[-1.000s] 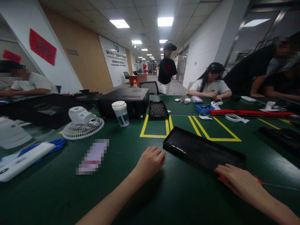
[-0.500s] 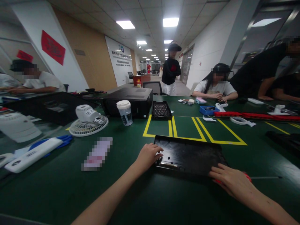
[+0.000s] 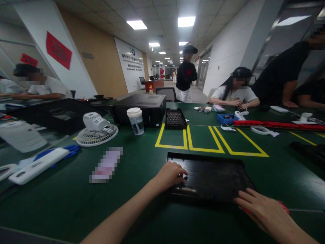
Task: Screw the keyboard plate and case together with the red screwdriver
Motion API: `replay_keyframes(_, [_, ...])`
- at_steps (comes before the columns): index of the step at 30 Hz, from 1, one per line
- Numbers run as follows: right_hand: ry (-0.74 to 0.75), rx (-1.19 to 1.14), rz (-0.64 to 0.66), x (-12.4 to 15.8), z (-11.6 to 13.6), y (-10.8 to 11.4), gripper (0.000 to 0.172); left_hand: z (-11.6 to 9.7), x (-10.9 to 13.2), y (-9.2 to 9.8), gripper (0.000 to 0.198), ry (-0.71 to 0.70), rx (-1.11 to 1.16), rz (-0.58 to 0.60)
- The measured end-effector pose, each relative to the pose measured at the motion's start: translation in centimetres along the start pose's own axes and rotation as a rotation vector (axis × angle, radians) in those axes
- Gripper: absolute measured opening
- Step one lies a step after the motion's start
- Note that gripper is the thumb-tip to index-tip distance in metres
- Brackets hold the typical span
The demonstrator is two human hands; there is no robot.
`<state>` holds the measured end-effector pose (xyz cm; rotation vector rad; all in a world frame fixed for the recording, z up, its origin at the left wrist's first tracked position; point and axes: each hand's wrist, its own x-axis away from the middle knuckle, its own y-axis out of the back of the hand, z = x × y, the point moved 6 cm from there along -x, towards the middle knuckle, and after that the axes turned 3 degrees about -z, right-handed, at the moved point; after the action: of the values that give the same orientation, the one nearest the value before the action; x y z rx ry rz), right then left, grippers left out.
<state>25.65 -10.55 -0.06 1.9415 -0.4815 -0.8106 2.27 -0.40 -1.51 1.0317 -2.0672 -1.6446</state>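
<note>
A shallow black plastic tray-like panel [image 3: 215, 174] with a raised rim lies in front of me on the green table. My left hand [image 3: 171, 174] is over its left edge, fingers curled together inside the rim; anything between the fingertips is hidden. My right hand [image 3: 264, 206] rests at the panel's lower right corner, fingertips near the rim. Under its palm it holds a red-handled screwdriver [image 3: 284, 207], whose thin shaft points right and is blurred. A small light strip [image 3: 189, 190] shows along the panel's near inner edge.
Yellow tape outlines [image 3: 205, 150] mark the table beyond the panel. Further back are a black ridged tray [image 3: 175, 118], a lidded plastic cup [image 3: 136, 121], a large black case [image 3: 139, 106] and a blue box [image 3: 227, 118]. A white fan [image 3: 98, 130] stands left. Several people are around the table.
The panel has shifted slightly right and towards me. My left hand has moved right and down, its fingers further over the panel; my right hand has moved right and down with the screwdriver.
</note>
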Motion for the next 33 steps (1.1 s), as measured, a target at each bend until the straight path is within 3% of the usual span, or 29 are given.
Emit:
replay_keyframes(8, [-0.099,-0.057,0.054,0.2,0.3,-0.6,0.030,-0.4,0.0,-0.3,0.011,-0.018,-0.045,0.020])
replay_keyframes(15, [-0.121,-0.076,0.082,-0.7,0.1,-0.9,0.026,1.0,0.0,1.0,0.010,0.059,-0.034,-0.126])
replay_keyframes(20, [-0.137,-0.106,0.057,-1.6,-1.0,-1.3,0.024,1.5,0.4,2.0,0.009,0.109,0.087,-0.171])
replay_keyframes(26, [-0.144,-0.120,0.157,-1.7,-2.3,-2.7,0.019,1.7,0.8,2.4,0.006,0.143,0.262,-0.200])
replay_keyframes(33, [-0.137,-0.188,0.172,-2.1,-2.7,-2.6,0.014,2.5,1.2,2.4,0.014,0.204,0.427,-0.245])
